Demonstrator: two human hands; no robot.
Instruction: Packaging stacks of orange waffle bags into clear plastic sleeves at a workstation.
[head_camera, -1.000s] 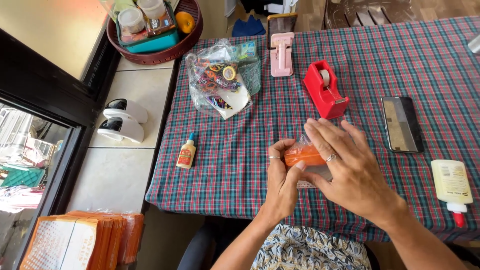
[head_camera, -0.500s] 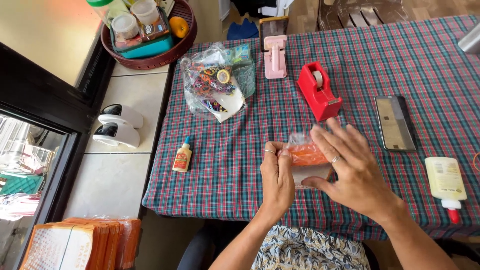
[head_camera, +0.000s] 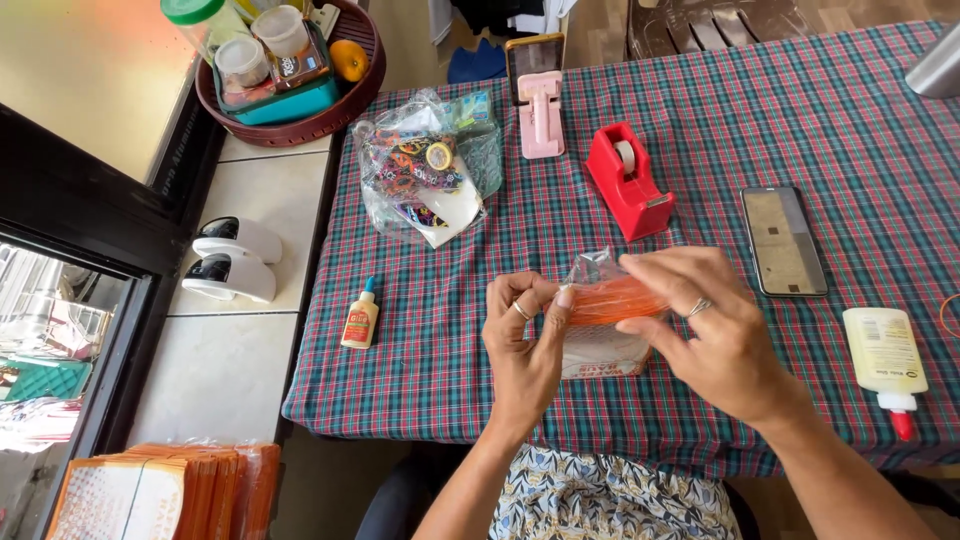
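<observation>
Both hands hold a small clear plastic packet with orange contents, just above the plaid tablecloth. My left hand pinches the packet's left edge with thumb and fingers. My right hand grips its right side, fingers curled over the top. A ring shows on each hand. The lower part of the packet is pale and partly hidden by my fingers.
A red tape dispenser and a phone lie beyond the hands. A large glue bottle lies at the right, a small glue bottle at the left. A clear bag of colourful items, a pink stand and a basket sit farther back.
The hands have stayed on the packet, with the fingers shifting along its top edge. The view has moved slightly, so the table items sit a little differently in frame.
</observation>
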